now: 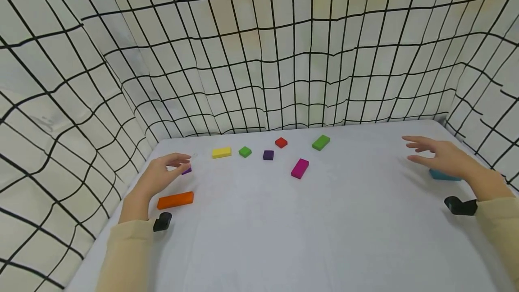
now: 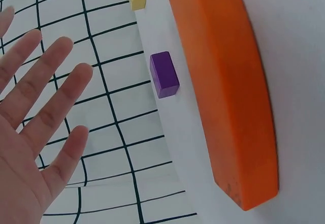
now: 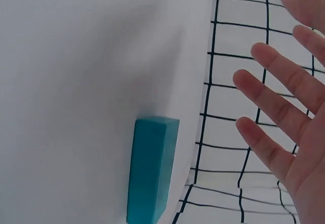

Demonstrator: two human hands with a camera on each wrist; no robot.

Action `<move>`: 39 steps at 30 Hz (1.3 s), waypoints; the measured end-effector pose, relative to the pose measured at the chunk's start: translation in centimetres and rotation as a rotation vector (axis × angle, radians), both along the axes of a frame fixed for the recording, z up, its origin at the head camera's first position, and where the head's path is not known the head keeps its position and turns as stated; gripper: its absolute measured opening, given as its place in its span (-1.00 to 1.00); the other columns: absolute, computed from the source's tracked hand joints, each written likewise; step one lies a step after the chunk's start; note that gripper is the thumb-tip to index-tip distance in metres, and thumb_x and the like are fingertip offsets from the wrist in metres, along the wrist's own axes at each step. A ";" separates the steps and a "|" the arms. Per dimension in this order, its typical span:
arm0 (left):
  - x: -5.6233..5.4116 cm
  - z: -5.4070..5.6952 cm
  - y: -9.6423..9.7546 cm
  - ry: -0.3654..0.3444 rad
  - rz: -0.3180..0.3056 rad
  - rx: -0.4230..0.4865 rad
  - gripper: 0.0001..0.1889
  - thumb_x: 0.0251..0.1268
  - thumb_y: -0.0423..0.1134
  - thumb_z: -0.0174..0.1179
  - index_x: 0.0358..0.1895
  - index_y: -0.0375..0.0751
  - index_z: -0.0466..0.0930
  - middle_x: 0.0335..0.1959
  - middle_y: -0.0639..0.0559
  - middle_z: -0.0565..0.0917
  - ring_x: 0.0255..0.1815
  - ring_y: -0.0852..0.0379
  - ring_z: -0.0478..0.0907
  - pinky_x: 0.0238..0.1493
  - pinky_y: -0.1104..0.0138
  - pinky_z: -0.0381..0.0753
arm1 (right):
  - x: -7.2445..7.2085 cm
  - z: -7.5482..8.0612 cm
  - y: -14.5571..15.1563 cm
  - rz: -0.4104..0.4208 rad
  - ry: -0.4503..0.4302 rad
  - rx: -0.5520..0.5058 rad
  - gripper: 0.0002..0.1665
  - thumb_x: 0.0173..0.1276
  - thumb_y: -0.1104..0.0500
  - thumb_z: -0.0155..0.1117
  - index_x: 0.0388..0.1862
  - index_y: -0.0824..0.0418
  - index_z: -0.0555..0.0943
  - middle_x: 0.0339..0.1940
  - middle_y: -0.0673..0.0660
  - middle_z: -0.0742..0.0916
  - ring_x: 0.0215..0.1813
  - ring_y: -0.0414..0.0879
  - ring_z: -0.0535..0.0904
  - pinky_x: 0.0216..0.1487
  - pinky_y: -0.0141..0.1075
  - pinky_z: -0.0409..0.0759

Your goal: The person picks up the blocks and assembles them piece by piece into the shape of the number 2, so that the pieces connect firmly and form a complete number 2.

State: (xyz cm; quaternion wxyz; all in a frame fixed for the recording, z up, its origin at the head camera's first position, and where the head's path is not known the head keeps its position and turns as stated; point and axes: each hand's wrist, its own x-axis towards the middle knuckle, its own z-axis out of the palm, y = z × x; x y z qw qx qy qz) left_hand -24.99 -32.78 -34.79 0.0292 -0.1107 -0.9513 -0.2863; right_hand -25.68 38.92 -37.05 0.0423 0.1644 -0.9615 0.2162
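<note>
Looks like pre-grasp: left hand (image 1: 161, 175) at frame left near the orange block (image 1: 175, 200) and purple block (image 2: 164, 75), right hand (image 1: 443, 156) at frame right near the teal block (image 1: 445, 175), both straight-fingered and empty (nothing touched), so any pick calls for lowering and pinching.

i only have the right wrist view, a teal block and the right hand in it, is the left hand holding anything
Observer: No, the left hand is empty, its palm showing in the left wrist view.
Operator: any block close to it
Observer: Yes, the head view shows an orange block just on its nearer side.
Operator: anything green out there
Observer: Two: a short green block and a longer green block.
</note>
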 end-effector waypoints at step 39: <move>1.2 -0.8 -2.0 -0.416 -0.141 -0.053 -0.61 0.15 -0.30 0.51 0.07 -0.22 0.71 -0.03 -0.03 0.67 0.03 -0.09 0.53 0.00 0.14 0.59 | 1.4 -1.9 5.8 -0.060 -0.201 0.052 -0.40 0.24 0.26 0.51 0.21 0.51 0.57 0.19 0.59 0.59 0.20 0.59 0.44 0.10 0.46 0.38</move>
